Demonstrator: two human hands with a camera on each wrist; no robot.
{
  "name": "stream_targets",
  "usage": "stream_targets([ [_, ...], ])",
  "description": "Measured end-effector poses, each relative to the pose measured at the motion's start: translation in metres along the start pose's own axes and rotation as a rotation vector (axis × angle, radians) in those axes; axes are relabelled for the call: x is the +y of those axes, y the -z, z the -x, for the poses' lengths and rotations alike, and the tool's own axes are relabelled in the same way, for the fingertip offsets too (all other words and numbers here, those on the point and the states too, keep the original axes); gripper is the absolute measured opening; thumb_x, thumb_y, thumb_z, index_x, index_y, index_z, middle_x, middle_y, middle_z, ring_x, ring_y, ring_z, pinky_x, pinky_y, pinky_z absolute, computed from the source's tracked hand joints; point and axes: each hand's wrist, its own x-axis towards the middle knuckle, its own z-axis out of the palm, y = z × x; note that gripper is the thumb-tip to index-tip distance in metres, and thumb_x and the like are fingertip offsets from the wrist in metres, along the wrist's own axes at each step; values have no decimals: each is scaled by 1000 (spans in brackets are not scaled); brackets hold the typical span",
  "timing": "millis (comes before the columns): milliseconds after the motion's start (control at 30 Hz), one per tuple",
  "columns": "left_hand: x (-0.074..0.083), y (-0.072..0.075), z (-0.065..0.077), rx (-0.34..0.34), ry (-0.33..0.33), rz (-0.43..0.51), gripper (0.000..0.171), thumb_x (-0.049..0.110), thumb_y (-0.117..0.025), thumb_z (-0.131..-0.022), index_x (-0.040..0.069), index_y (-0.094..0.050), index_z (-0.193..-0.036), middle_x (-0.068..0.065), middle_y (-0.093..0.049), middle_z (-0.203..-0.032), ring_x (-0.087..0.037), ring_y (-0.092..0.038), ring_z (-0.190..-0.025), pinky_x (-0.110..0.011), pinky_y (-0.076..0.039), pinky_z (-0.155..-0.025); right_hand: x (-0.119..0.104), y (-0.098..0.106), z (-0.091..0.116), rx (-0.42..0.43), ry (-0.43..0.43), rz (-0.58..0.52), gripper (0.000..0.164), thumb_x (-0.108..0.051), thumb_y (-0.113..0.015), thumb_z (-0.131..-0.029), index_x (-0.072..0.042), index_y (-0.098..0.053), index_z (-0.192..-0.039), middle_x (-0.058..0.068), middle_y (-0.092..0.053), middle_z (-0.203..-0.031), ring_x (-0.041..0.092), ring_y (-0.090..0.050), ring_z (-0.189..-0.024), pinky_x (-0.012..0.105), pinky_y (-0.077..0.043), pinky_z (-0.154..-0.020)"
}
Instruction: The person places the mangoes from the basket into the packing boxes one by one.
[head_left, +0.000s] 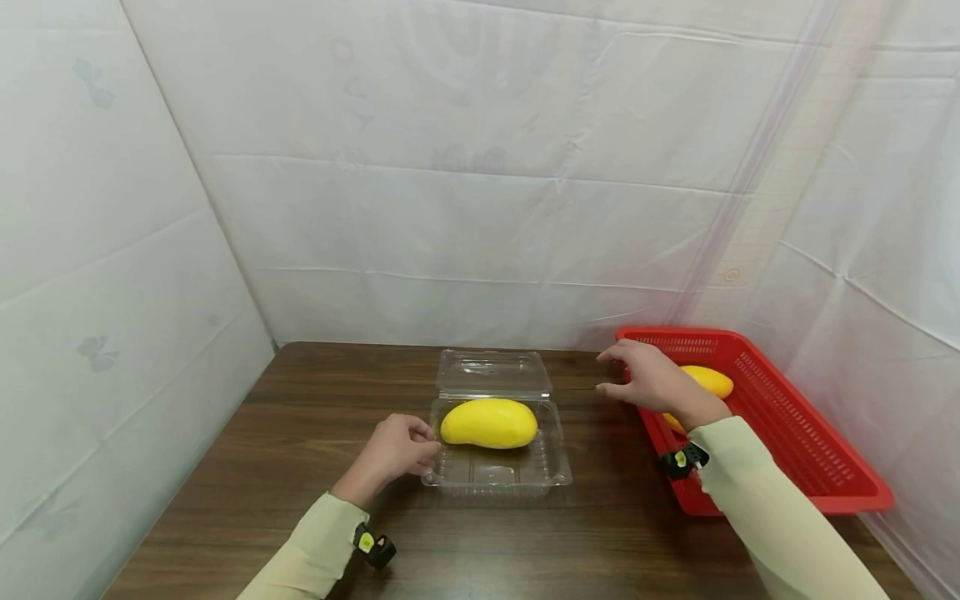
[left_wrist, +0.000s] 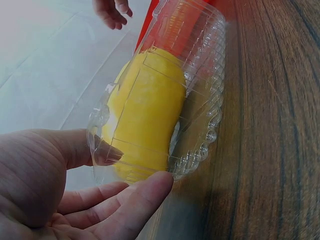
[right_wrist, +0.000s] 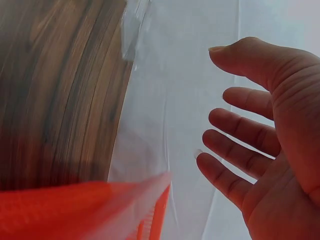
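Observation:
A yellow mango (head_left: 489,423) lies in the base of a clear plastic clamshell container (head_left: 501,475), whose lid (head_left: 493,372) is folded back toward the wall. At the container's left side, my left hand (head_left: 397,454) pinches the rim; the left wrist view has the thumb (left_wrist: 82,149) over the edge and the fingers (left_wrist: 145,200) against the outside. My right hand (head_left: 651,382) hovers over the left rim of the red basket (head_left: 817,450), fingers spread and holding nothing. Yellow mango shapes (head_left: 708,381) in the basket are partly hidden by that hand and wrist.
The dark wooden table (head_left: 322,392) carries the container in the middle and the basket at the right. White sheeting (head_left: 450,225) hangs behind the table and along both sides.

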Motion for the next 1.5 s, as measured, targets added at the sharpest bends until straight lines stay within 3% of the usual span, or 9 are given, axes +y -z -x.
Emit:
stream_targets([
  [267,-1,1,0,0,-5,-2,19,4,-74,-89,-5,-69,-105,-12,-71,-86,-16,-71,-65,-33,-65,-61,24,11,8,-7,-52,-9,43,-24,-80,-88,-5,-68,-124,18,-68,-124,33,-62,-108,56,-56,-98],
  [567,0,2,1,0,2,-2,19,4,-73,-89,-5,-70,-106,-12,-71,-87,-17,-71,-67,-32,-64,-61,48,20,12,-18,-96,-41,49,-15,-82,-83,0,-67,-128,20,-69,-125,37,-64,-112,59,-54,-101],
  [967,0,0,1,-3,2,-5,19,5,-74,-90,-5,-69,-105,-12,-71,-86,-17,-71,-67,-33,-65,-62,78,16,19,-47,-140,-60,48,-18,-83,-84,4,-68,-124,23,-71,-118,38,-65,-104,58,-56,-95],
  [1200,-1,-2,0,1,-1,-4,18,4,-74,-89,-5,-69,-104,-12,-71,-86,-17,-71,-65,-32,-64,-61,95,14,20,-118,-235,-79,55,-27,-84,-83,3,-66,-126,26,-69,-120,40,-64,-106,56,-59,-93],
  [1500,0,-4,-1,5,-6,5,18,4,-75,-89,-5,-69,-103,-12,-71,-85,-17,-71,-65,-32,-64,-61,99,12,23,-197,-303,-80,59,-33,-82,-85,8,-65,-125,30,-67,-122,44,-65,-110,56,-59,-93],
])
